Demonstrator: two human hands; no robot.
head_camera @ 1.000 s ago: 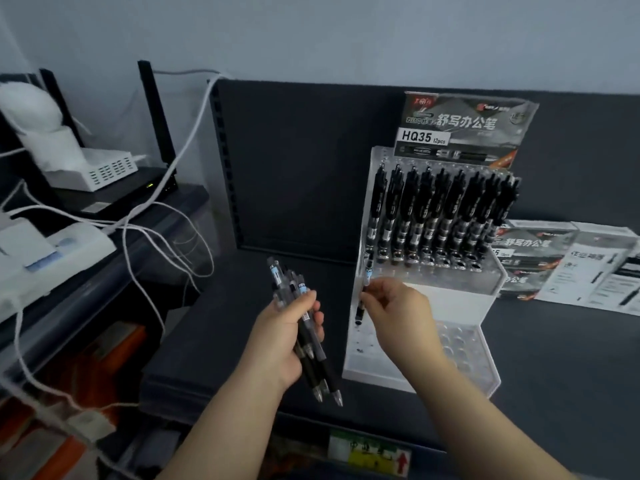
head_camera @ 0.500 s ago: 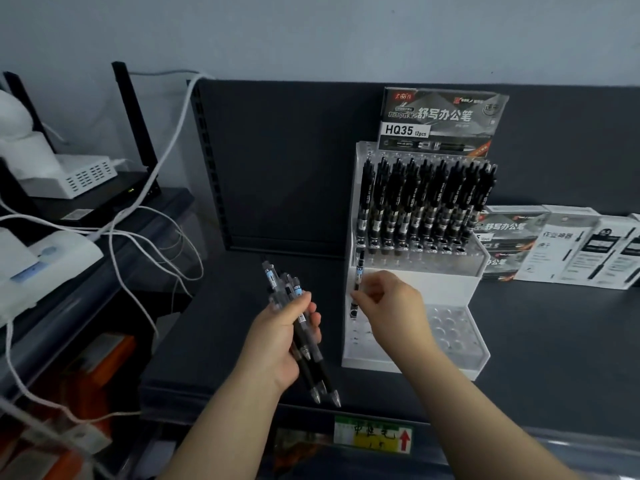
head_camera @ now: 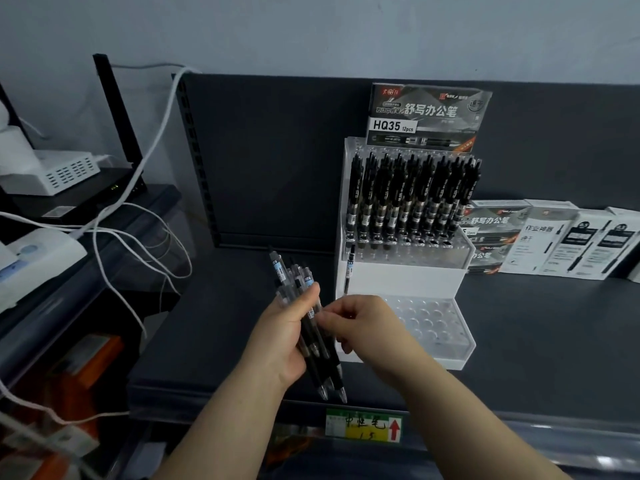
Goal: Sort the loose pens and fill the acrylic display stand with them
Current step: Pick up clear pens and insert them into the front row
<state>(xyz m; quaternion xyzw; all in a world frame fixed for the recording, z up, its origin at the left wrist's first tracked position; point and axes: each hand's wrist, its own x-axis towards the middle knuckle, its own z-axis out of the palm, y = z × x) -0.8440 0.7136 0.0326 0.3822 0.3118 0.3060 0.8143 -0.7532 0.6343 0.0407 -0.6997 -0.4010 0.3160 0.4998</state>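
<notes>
A clear acrylic display stand (head_camera: 408,282) sits on the dark shelf. Its top tier holds a full row of black pens (head_camera: 412,195). One pen (head_camera: 350,268) stands alone in the leftmost hole of the middle tier. The low front tier shows only bare holes. My left hand (head_camera: 280,341) grips a bundle of several pens (head_camera: 325,372), tips pointing down, just left of the stand. My right hand (head_camera: 367,327) is in front of the stand's lower tier, thumb and forefinger pinched on a pen in that bundle.
A pen box (head_camera: 427,116) printed HQ35 stands atop the stand. More pen boxes (head_camera: 561,244) lie at the right. A router, white devices and loose white cables (head_camera: 104,223) crowd the left. A price label (head_camera: 363,426) hangs on the shelf edge.
My right hand let go of the single pen, now standing in the middle tier's left hole, and moved down-left to the bundle in my left hand.
</notes>
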